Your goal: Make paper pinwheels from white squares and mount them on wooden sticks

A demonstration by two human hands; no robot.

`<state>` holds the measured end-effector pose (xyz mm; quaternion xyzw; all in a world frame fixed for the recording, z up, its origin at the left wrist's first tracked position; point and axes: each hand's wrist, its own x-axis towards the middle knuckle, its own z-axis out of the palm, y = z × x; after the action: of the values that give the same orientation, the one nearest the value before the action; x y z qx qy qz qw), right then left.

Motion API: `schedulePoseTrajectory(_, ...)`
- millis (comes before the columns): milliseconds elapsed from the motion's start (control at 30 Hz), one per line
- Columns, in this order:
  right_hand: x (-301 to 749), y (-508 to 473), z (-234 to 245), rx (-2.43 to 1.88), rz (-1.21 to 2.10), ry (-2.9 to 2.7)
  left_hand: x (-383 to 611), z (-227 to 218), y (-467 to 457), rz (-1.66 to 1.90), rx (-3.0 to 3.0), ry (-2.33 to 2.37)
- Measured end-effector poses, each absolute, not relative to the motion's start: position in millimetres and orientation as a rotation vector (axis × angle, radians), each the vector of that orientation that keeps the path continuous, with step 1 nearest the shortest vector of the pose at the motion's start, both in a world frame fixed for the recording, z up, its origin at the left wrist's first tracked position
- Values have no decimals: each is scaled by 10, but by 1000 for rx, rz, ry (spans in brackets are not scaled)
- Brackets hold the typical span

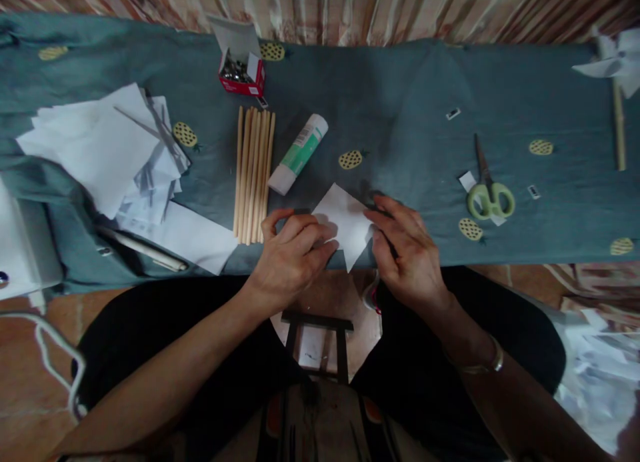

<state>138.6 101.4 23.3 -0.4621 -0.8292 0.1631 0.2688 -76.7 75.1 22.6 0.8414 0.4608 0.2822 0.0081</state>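
Note:
A small white piece of paper (343, 215) with cut, pointed flaps is held between my two hands at the table's front edge. My left hand (295, 259) pinches its left side with bent fingers. On the right, my right hand (406, 249) grips the other edge between thumb and fingers. One pointed flap hangs down over the edge between the hands. Just beyond the paper lies a green and white glue stick (299, 154). Several wooden sticks (254, 175) lie side by side left of it.
Green-handled scissors (490, 189) lie at right, on paper scraps. A red box of small metal pieces (241, 74) stands open at the back. Paper sheets (110, 142) pile up at left, near a pen (150, 249). A paper pinwheel on a stick (619, 115) lies far right.

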Motion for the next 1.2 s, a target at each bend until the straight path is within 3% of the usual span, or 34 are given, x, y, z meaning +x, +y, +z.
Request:
schedulePoseTrajectory(300,1380,950,242,-1218,414,-2281,-926,248,840,793,2646,1568)
schedulePoseTrajectory(1200,1350,889,278,-1157,441,-2274,-803,293,718,794,2701,1340)
